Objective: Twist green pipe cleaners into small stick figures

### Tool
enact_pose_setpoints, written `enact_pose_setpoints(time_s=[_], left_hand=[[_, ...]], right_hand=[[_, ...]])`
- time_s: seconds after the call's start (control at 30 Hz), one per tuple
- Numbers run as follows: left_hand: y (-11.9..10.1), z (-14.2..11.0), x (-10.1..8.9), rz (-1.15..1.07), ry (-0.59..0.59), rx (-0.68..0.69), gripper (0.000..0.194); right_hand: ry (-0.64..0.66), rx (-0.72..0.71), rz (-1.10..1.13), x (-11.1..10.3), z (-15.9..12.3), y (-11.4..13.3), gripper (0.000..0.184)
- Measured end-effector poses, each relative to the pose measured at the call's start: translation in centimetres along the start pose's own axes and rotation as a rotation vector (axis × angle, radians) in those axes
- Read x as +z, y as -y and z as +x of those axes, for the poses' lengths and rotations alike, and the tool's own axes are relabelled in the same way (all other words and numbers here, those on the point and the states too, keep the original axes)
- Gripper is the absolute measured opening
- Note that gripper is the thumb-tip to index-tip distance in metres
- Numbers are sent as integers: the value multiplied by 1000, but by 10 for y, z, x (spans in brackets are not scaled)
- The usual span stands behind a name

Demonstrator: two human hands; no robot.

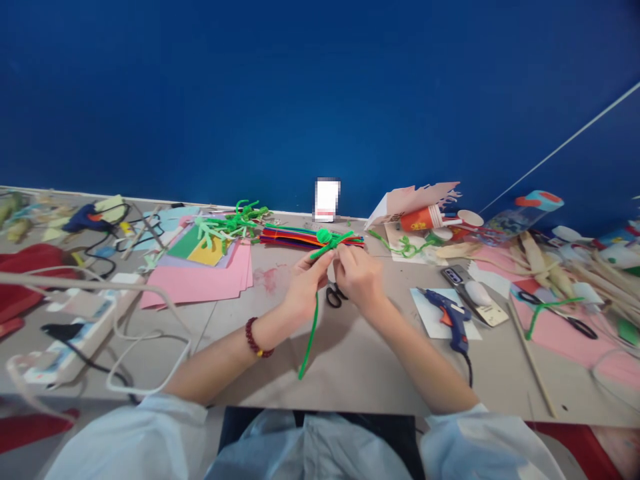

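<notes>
My left hand (306, 283) and my right hand (361, 275) meet above the middle of the table, both closed on a green pipe cleaner figure (327, 241). Its top is a coiled ball, with short arms sticking out to either side. One long green stem (311, 340) hangs from my left hand toward the table's front edge. My fingers hide the part where they pinch. Behind them lies a bundle of coloured pipe cleaners (290, 235). The black-handled scissors (335, 295) rest below my hands, partly covered by them.
Left are coloured paper sheets (200, 277), green pipe cleaner pieces (225, 223) and a white power strip (85, 333) with loose cables. Right are a blue glue gun (447, 313), a phone (457, 277), a wooden stick (533, 360) and a red paper cup (420, 219). A blue wall (225, 100) rises behind.
</notes>
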State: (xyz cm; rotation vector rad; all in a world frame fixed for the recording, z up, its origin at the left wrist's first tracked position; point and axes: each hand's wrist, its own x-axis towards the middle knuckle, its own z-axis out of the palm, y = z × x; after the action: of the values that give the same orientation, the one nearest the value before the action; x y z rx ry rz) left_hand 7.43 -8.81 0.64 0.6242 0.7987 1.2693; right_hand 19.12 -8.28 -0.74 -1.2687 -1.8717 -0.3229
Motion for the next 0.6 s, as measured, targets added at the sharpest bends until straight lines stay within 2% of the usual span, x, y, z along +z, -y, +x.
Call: enact_pose_setpoints(time_s=[0.1, 0.2, 0.3, 0.4, 0.6], left_hand=[[-1, 2, 0, -49, -73, -7, 39], [-2, 8, -3, -39, -87, 3, 42], [-3, 13, -6, -6, -55, 8, 40], [-5, 16, -8, 12, -16, 5, 38], [-8, 17, -8, 17, 100, 3, 34]], right_hand=[[6, -22, -53, 7, -5, 4, 27], [29, 37, 38, 8, -6, 8, 25], [71, 164, 280, 2, 0, 9, 20], [199, 356, 602, -6, 8, 8, 15], [377, 731, 1203, -10, 17, 6, 28]])
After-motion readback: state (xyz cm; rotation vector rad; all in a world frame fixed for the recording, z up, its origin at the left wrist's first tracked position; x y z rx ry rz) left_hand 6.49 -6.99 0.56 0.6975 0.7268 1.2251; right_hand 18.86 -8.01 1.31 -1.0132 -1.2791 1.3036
